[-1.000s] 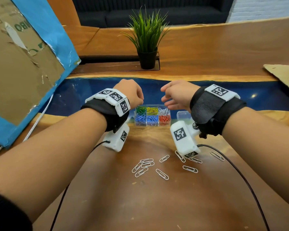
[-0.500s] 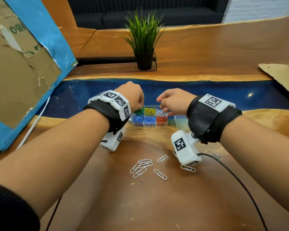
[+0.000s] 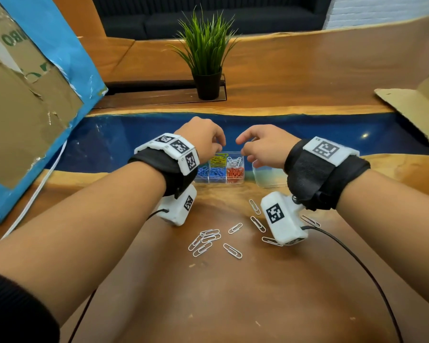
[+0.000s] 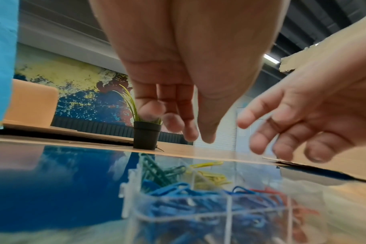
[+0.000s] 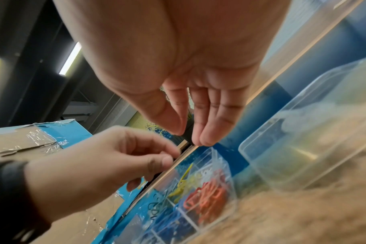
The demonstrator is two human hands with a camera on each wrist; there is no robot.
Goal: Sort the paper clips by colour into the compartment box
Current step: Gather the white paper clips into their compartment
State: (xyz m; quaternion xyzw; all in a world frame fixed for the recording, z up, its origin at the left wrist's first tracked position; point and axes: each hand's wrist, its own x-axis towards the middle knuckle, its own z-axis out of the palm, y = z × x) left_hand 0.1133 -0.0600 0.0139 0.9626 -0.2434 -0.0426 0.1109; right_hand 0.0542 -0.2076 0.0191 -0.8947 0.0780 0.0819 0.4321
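A clear compartment box [image 3: 218, 181] stands at the table's blue strip. It holds yellow [image 3: 218, 159], white [image 3: 234, 160], blue [image 3: 217, 173] and red clips [image 3: 234, 172]; green clips [image 4: 157, 171] fill the far left cell. My left hand [image 3: 219, 144] hovers over the box's left half, its fingers [image 4: 190, 133] hanging down near the thumb with nothing seen between them. Over the right half is my right hand [image 3: 243, 144], whose fingers [image 5: 207, 138] are relaxed and empty. Several loose white clips [image 3: 206, 240] lie on the wood nearer me.
A clear plastic lid or tub [image 3: 268, 178] sits just right of the box. A potted plant [image 3: 207, 78] stands behind it. Taped cardboard [image 3: 22, 107] leans at the left, and another cardboard piece [image 3: 416, 112] lies at the right. Wrist-camera cables [image 3: 357, 263] trail over the table.
Both hands have come down closer to the box and drawn nearer each other. The right hand's fingers have loosened and spread a little.
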